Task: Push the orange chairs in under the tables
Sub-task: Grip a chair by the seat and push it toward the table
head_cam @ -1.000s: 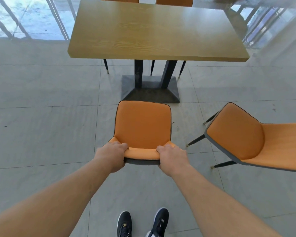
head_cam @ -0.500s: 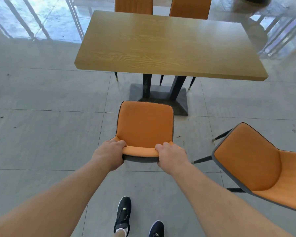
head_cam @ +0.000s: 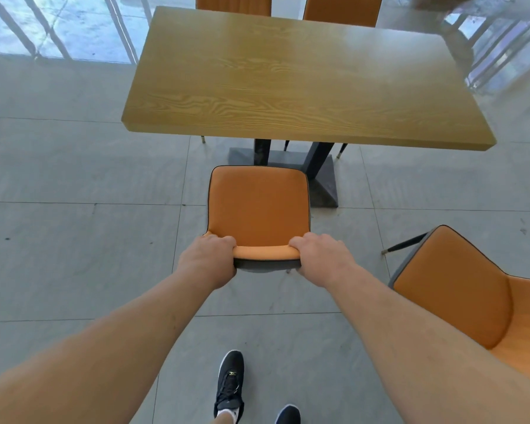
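An orange chair [head_cam: 257, 206] with a dark rim stands in front of me, its seat facing the wooden table [head_cam: 300, 81]. My left hand [head_cam: 208, 258] grips the left end of its backrest top and my right hand [head_cam: 322, 258] grips the right end. The seat's front edge lies just short of the table's near edge, over the dark pedestal base [head_cam: 325, 185]. A second orange chair [head_cam: 459, 292] stands turned sideways at the right, away from the table.
Two more orange chairs [head_cam: 233, 3] [head_cam: 343, 9] sit tucked in on the table's far side. Glass panels with metal rails [head_cam: 58, 29] run along the back. Grey floor tiles [head_cam: 74, 240] spread to the left. My black shoes [head_cam: 230, 384] are below.
I have stepped forward with the chair in both hands, so it has moved toward the table and its seat now reaches the pedestal base. The sideways chair has slid to my lower right.
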The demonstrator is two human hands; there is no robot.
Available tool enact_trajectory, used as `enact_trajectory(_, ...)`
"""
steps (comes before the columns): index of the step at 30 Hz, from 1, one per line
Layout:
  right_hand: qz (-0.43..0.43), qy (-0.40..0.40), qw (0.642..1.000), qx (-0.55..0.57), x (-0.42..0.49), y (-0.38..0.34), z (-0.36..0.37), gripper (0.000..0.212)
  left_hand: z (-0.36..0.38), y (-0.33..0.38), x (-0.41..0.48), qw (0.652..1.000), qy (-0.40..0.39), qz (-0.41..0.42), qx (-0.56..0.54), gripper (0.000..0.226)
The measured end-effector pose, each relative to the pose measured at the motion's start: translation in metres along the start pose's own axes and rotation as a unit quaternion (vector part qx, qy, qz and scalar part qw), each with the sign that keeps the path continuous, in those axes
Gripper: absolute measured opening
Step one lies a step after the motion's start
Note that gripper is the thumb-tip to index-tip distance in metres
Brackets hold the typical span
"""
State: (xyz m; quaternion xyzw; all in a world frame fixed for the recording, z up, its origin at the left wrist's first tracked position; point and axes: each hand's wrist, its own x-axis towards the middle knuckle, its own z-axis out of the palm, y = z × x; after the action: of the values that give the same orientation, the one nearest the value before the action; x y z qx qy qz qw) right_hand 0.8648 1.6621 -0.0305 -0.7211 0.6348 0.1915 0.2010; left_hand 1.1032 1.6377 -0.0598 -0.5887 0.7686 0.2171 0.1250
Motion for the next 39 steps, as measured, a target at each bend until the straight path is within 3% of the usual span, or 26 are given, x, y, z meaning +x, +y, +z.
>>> enact_trajectory(16,-0.005,0.017,1.000,0.005,0.030,-0.001,-0.016,0.017,-0.013,-0.017,0.036,1.000,0.005,0.010,0.020,0.010)
enact_trajectory(20,-0.002,0.015,1.000,0.013,0.027,-0.002,-0.016,0.028,-0.019,-0.013,0.033,0.999,-0.028,-0.003,0.028,0.036)
enact_trajectory(23,0.000,0.019,0.999,0.037,0.018,0.002,-0.016,0.068,-0.029,0.003,0.028,0.999,-0.041,0.010,0.035,0.072)
enact_trajectory(26,-0.003,0.046,0.998,0.042,0.001,0.015,-0.016,0.088,-0.038,0.038,0.027,0.996,-0.048,0.065,0.021,0.093)
enact_trajectory(31,0.016,0.064,0.996,0.052,-0.038,0.070,-0.010,0.091,-0.036,0.117,0.029,0.990,-0.060,0.130,-0.013,0.089)
enact_trajectory(39,0.103,0.095,0.988,0.062,-0.152,0.255,0.025,0.097,-0.013,0.320,0.022,0.975,-0.040,0.218,-0.002,0.101)
